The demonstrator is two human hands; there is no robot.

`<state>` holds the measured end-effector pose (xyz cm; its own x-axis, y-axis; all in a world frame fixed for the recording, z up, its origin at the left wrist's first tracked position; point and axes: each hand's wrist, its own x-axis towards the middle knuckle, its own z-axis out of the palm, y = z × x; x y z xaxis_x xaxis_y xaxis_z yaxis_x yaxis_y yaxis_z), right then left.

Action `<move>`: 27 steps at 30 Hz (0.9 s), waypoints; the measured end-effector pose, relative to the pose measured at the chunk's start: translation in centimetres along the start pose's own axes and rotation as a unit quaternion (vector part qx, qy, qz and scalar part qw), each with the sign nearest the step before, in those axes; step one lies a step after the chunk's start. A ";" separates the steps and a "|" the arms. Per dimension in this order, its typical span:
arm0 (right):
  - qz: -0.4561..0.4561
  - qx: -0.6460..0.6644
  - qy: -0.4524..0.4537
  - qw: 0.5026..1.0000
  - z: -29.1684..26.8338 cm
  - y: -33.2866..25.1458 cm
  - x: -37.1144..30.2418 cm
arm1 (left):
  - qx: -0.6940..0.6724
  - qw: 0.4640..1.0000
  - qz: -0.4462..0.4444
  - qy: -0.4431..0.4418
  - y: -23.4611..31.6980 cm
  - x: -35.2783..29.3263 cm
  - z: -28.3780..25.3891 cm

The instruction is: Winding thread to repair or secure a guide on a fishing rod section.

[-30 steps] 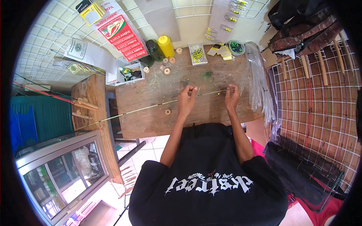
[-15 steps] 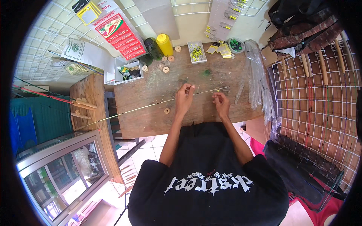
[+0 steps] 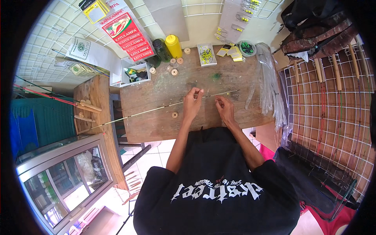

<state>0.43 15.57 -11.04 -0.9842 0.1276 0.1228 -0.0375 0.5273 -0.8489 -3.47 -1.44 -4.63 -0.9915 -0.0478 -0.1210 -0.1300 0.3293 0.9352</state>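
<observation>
A thin pale yellow fishing rod point(image 3: 149, 111) with dark bands lies slantwise across the wooden table point(image 3: 152, 129), its tip end to the right. My left hand point(image 3: 192, 102) is over the rod, hiding a short stretch. Its thumb and forefinger are pinched together above the rod; what they hold is too fine to make out. Just below the rod's tip end is my right hand point(image 3: 225, 110), fingers curled in a pinch, its contents also unclear. Close by sits a tiny yellow bead point(image 3: 228, 93). A small wooden spool point(image 3: 174, 114) rests left of my left wrist.
Along the back stand a yellow squeeze bottle point(image 3: 173, 46), a dark bottle point(image 3: 161, 50), several spools point(image 3: 174, 72), a white tray of yellow-green beads point(image 3: 206, 55) and a round tub point(image 3: 246, 48). Clear plastic sleeves point(image 3: 267, 86) hang at the right edge. Rods hang on the right grid point(image 3: 321, 102).
My right hand has moved a little left, closer to my left hand, and its fingers have drawn together. My left hand stays nearly in place over the rod.
</observation>
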 end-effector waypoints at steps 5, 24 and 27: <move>-0.044 -0.070 -0.002 0.997 0.1 -0.5 0.2 | -0.018 1.000 0.009 0.007 0.2 -0.2 0.1; -0.240 -0.185 0.030 0.953 0.2 0.3 1.8 | 0.010 1.000 -0.018 -0.021 0.4 -0.3 -0.1; -0.240 -0.170 0.016 0.956 -0.1 0.1 1.8 | 0.007 1.000 -0.020 -0.021 0.3 -0.3 0.0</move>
<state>-1.30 15.92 -10.85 -0.8617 -0.1739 0.4766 -0.4188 0.7741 -0.4747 -3.16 -1.37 -4.31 -0.9848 -0.0207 -0.1725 -0.1691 0.3419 0.9244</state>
